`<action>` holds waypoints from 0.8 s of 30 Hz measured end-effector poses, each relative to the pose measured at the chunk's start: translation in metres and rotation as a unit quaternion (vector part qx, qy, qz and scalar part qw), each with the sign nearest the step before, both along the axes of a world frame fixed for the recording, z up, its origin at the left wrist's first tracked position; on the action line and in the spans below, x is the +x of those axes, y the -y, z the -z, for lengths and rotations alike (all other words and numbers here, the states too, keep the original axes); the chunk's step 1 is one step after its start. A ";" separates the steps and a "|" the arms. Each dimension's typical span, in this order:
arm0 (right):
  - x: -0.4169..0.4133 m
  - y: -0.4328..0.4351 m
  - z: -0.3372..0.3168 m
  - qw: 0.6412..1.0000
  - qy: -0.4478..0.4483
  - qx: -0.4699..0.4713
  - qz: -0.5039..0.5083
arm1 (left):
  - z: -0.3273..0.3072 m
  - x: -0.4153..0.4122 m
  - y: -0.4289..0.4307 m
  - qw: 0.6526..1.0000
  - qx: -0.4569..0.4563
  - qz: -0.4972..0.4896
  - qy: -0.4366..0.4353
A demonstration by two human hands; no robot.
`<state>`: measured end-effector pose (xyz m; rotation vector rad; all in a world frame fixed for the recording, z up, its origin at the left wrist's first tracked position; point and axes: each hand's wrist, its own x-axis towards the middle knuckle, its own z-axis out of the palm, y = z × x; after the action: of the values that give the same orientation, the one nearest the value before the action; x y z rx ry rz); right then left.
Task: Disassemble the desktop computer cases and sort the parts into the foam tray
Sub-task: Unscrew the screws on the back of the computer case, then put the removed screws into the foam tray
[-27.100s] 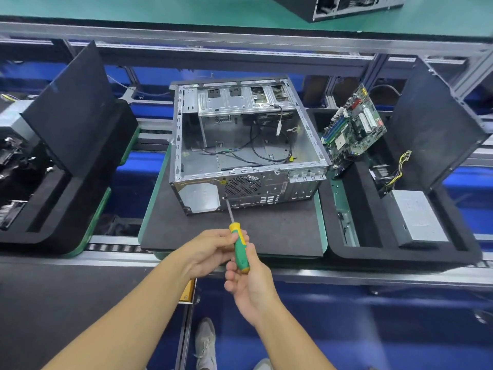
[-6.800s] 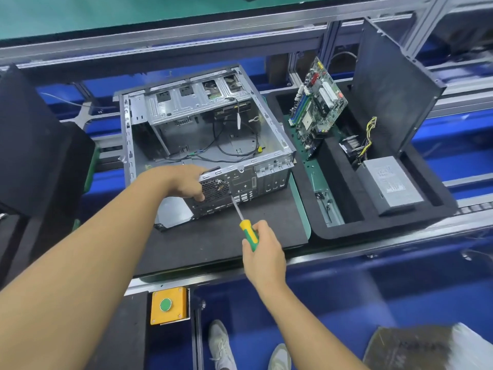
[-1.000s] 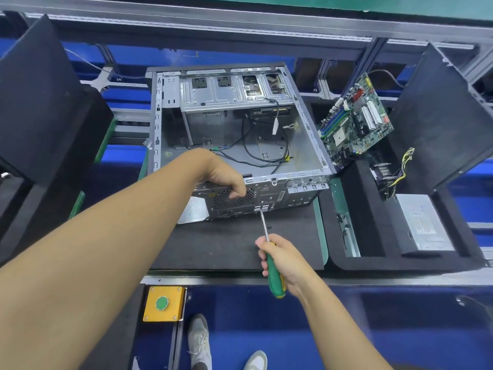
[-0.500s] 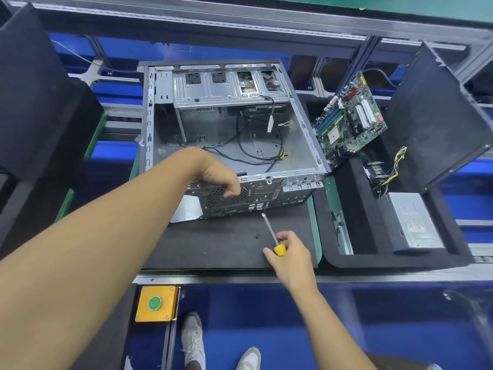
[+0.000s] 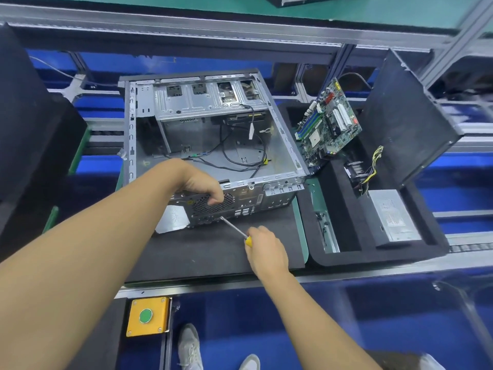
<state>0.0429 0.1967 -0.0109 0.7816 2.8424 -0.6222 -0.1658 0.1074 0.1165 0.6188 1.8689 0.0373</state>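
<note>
Head view, far left: a tall black foam block (image 5: 32, 134) fills the frame edge, well apart from your work.
Button box: a yellow box (image 5: 148, 316) with a green button sits below the front rail of the bench (image 5: 400, 271).
Left hand: your left hand (image 5: 202, 186) reaches over the case's rear wall. Its fingers are curled round the top edge and its knuckles lie over the fan grille (image 5: 213, 208).
Computer case: the computer case (image 5: 202, 140) lies on its side on a black mat (image 5: 208, 255) mid-bench, open side up, rear panel towards you. Loose black cables (image 5: 240, 156) trail across its floor, and the drive cage (image 5: 202, 102) is at the far end.
Screwdriver: the screwdriver (image 5: 234, 228) slants up and left from your fist, and its tip meets the rear panel just below the grille. You cannot tell whether it sits in a screw.
Right hand: your right hand (image 5: 266, 249) is closed round the handle over the mat, near the case, with only a bit of yellow showing.
Motherboard: a green motherboard (image 5: 328, 124) stands tilted on edge at the tray's far left, just beside the case's right wall.
Foam tray: the foam tray (image 5: 373, 256) sits just right of the mat.
Power supply: a grey power supply (image 5: 392, 217) lies flat in the right-hand compartment, with a yellow-and-black wire bundle (image 5: 373, 161) just behind it.
Black panel: a black panel (image 5: 408, 121) leans tilted along the tray's far right side.
</note>
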 end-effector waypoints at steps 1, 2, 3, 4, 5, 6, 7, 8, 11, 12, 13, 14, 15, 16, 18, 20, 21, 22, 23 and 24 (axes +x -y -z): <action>0.006 -0.006 -0.002 1.000 -0.009 -0.010 -0.012 | 0.001 0.000 0.000 1.000 -0.001 0.001 0.001; 0.014 -0.015 -0.005 0.999 -0.024 -0.021 -0.014 | 0.002 -0.001 0.001 1.000 0.000 0.006 0.002; 0.025 -0.028 -0.010 0.998 -0.047 -0.032 -0.002 | 0.004 -0.002 0.001 1.000 0.003 0.009 0.004; 0.036 -0.044 -0.015 0.996 -0.077 -0.039 0.027 | 0.006 -0.004 0.002 1.000 0.010 0.008 0.009; 0.048 -0.063 -0.021 0.991 -0.108 -0.041 0.071 | 0.007 -0.005 0.002 1.000 0.013 0.002 0.019; 0.058 -0.084 -0.027 0.983 -0.130 -0.039 0.124 | 0.008 -0.006 0.001 1.000 0.013 -0.001 0.027; 0.066 -0.105 -0.032 0.973 -0.141 -0.037 0.177 | 0.008 -0.006 0.001 0.999 0.010 -0.005 0.034; 0.072 -0.126 -0.036 0.964 -0.145 -0.035 0.219 | 0.009 -0.006 0.000 0.999 0.010 -0.012 0.039; 0.074 -0.171 -0.039 0.959 -0.101 -0.035 0.261 | 0.009 -0.006 0.000 0.998 0.005 -0.045 0.037; 0.072 -0.180 -0.037 0.961 -0.075 -0.045 0.264 | 0.009 -0.007 0.000 0.998 0.003 -0.059 0.036; 0.072 -0.186 -0.035 0.961 -0.056 -0.057 0.264 | 0.010 -0.009 0.001 0.997 -0.005 -0.067 0.035; 0.071 -0.190 -0.033 0.960 -0.048 -0.071 0.266 | 0.009 -0.011 0.002 0.997 -0.018 -0.067 0.033; 0.071 -0.193 -0.031 0.956 -0.053 -0.089 0.274 | 0.007 -0.011 0.003 0.997 -0.028 -0.063 0.032; 0.072 -0.193 -0.030 0.948 -0.066 -0.114 0.289 | 0.005 -0.011 0.004 0.997 -0.025 -0.069 0.035; 0.076 -0.192 -0.029 0.929 -0.101 -0.151 0.322 | 0.004 -0.012 0.008 0.993 -0.003 -0.114 0.039; 0.082 -0.188 -0.030 0.907 -0.132 -0.188 0.352 | 0.006 -0.013 0.014 0.987 0.023 -0.153 0.032; 0.085 -0.184 -0.032 0.896 -0.149 -0.210 0.362 | 0.008 -0.013 0.018 0.985 0.031 -0.163 0.035; 0.088 -0.180 -0.035 0.887 -0.164 -0.228 0.367 | 0.009 -0.013 0.021 0.984 0.036 -0.171 0.041; 0.090 -0.175 -0.039 0.881 -0.175 -0.241 0.368 | 0.010 -0.013 0.024 0.982 0.036 -0.178 0.047; 0.090 -0.169 -0.044 0.878 -0.185 -0.249 0.366 | 0.011 -0.012 0.026 0.981 0.039 -0.184 0.054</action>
<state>0.1328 0.3659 0.0331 1.7740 2.3724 -1.6670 -0.1780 0.0816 0.1054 0.3106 1.8597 0.3801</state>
